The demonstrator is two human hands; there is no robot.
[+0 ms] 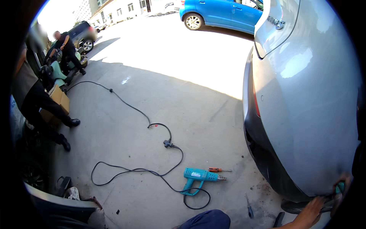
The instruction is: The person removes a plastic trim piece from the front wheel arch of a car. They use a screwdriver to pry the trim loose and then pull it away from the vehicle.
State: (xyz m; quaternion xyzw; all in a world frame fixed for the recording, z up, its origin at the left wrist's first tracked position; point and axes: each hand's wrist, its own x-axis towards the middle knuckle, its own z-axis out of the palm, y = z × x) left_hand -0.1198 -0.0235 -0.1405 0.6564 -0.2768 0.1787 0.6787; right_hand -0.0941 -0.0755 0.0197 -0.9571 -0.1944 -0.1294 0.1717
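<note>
At the lower right, my left hand [310,213] reaches in with its fingers stretched out over a dark rounded part [291,206] at the foot of the silver car [297,99]. Close to the rim of the view, my right hand [345,178] is closed around a small teal object [340,187]; its kind cannot be made out. On the ground lie a teal heat gun [198,174] with a silver nozzle, an orange-handled screwdriver [215,170] beside it, and a blue-handled screwdriver [250,212] nearer the car. My knee [209,220] shows at the lower edge.
A black cable [131,169] loops over the concrete to a connector [167,144] and on toward the far left. One person [38,97] stands at the left near a cardboard box [59,99]; another person [68,49] is behind. A blue car [217,13] is parked beyond.
</note>
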